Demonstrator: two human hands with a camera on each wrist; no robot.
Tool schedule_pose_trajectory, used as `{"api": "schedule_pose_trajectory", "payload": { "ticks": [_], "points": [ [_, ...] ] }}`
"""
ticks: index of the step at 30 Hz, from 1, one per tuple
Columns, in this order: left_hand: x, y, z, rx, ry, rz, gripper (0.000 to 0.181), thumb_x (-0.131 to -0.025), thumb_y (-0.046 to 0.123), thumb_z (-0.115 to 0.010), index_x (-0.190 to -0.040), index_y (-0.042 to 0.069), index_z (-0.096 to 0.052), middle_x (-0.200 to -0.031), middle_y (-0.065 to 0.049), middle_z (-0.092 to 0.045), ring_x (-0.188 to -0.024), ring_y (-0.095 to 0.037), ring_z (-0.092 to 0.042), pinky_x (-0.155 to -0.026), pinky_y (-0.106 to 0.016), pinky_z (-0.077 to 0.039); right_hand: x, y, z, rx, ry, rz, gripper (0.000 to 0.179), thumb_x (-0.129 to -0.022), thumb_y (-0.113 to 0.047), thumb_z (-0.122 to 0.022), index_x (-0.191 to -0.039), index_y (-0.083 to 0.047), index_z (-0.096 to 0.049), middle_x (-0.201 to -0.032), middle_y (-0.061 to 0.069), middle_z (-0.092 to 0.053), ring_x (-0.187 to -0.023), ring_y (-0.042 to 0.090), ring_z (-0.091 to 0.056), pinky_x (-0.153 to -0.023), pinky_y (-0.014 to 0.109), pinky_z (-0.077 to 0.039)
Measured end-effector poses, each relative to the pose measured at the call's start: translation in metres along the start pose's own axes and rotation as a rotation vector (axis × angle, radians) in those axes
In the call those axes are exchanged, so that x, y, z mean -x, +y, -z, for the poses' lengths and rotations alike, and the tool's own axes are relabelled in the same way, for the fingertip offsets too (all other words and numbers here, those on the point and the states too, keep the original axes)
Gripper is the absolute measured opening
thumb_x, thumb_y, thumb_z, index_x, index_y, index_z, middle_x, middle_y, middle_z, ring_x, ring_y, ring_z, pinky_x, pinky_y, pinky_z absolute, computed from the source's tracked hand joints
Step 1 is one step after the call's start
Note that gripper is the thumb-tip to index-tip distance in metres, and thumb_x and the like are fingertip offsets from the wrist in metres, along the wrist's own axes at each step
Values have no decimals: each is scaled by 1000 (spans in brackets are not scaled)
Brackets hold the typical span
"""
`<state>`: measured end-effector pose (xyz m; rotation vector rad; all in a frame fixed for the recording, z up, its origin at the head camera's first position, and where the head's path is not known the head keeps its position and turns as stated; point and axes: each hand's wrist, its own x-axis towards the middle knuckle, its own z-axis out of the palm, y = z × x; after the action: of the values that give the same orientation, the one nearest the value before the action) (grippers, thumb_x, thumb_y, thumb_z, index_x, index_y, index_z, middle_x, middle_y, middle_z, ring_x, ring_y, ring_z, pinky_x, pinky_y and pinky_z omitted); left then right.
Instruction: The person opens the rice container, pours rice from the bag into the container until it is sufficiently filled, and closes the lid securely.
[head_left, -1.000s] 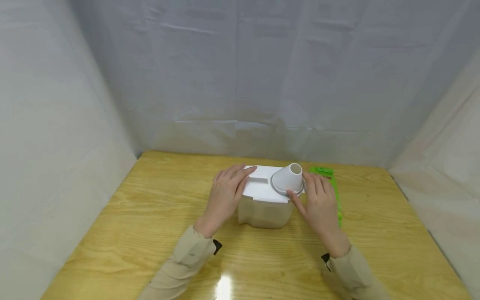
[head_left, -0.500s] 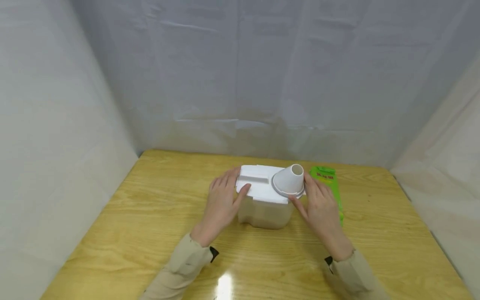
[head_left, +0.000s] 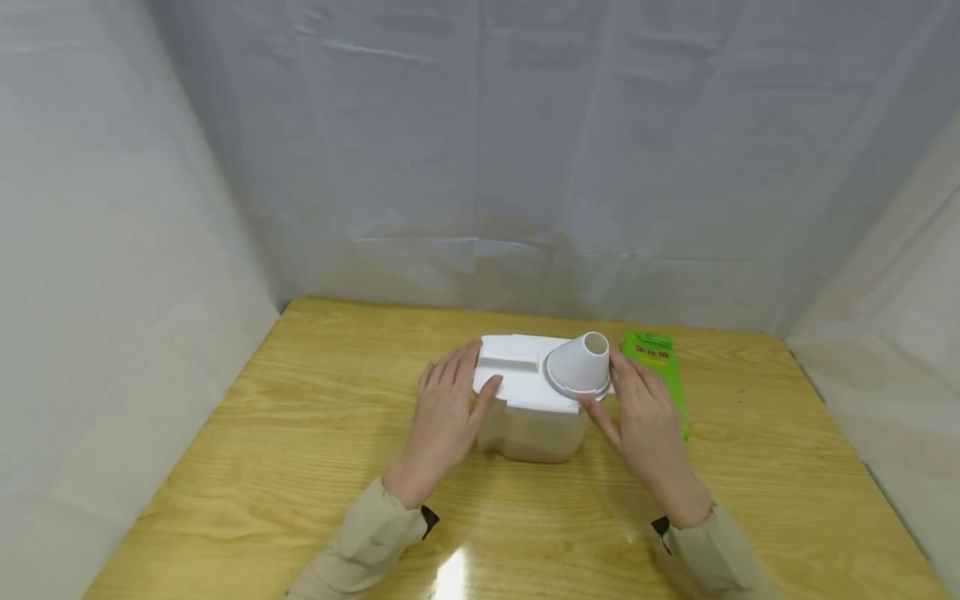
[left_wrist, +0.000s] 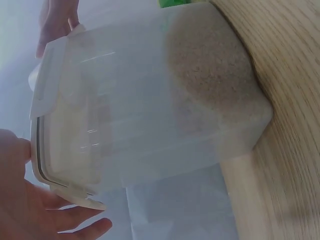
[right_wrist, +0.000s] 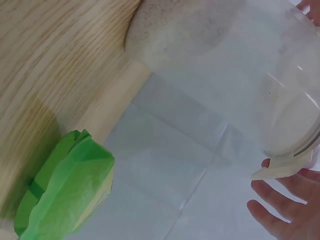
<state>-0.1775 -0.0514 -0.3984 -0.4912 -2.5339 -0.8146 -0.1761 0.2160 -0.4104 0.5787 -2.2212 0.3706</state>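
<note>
A translucent plastic storage container [head_left: 543,437] stands upright on the table, its white lid [head_left: 502,383] on top. Brownish grains [left_wrist: 215,65] fill its lower part in the left wrist view. On the lid's right side sits a white cone-shaped cup [head_left: 581,364], narrow end up. My left hand [head_left: 444,412] holds the lid's left end, thumb on top and fingers by a side latch [left_wrist: 77,196] that sticks outward. At the right end, my right hand [head_left: 648,425] grips the lid edge beside the cup, fingers around another protruding latch [right_wrist: 282,170].
A green printed packet [head_left: 663,371] lies on the wooden table [head_left: 330,400], behind and right of my right hand. Pale sheeting [head_left: 480,167] hangs behind the table and along both sides.
My left hand has slid off the lid's top by the handle recess to its left end, thumb now on the lid. My right hand has stayed by the cup; the container has barely shifted.
</note>
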Motion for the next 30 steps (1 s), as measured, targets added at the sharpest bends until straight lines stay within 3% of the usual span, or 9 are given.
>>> {"api": "schedule_pose_trajectory", "payload": {
  "ticks": [6, 10, 19, 25, 30],
  "points": [
    [7, 1, -2, -109, 2, 30, 84, -104, 65, -22, -151, -1, -41, -152, -20, -48, -141, -39, -42, -116, -66, -23, 0, 0, -1, -23, -3, -2, 82, -103, -63, -35, -141, 8, -49, -119, 28, -67, -105, 46, -63, -90, 58, -52],
    [10, 0, -3, -150, 16, 48, 97, -98, 73, -11, -148, -3, -46, -149, -22, -51, -141, -40, -42, -117, -67, -21, 0, 1, -1, -30, -7, -1, 82, -103, -63, -35, -140, 9, -49, -118, 28, -67, -106, 47, -63, -92, 58, -52],
    [11, -5, -6, -135, -29, 78, 99, -99, 73, -11, -143, -7, -50, -151, -25, -46, -145, -40, -36, -119, -66, -18, -2, 1, 0, -64, -23, -5, 82, -102, -63, -38, -141, 8, -50, -122, 28, -65, -109, 46, -62, -96, 57, -49],
    [10, -5, -7, -97, 31, 37, 87, -103, 68, -20, -148, -2, -44, -147, -23, -52, -139, -39, -45, -116, -67, -23, -2, 1, 0, -64, -24, 5, 82, -103, -63, -38, -140, 10, -50, -120, 29, -65, -108, 47, -62, -95, 58, -50],
    [11, -3, -7, -113, 47, 15, 81, -105, 63, -21, -150, -1, -43, -143, -21, -56, -137, -37, -49, -118, -67, -19, -1, 1, -1, -65, -28, 9, 82, -103, -62, -38, -140, 10, -50, -120, 29, -65, -108, 47, -62, -94, 59, -50]
  ]
}}
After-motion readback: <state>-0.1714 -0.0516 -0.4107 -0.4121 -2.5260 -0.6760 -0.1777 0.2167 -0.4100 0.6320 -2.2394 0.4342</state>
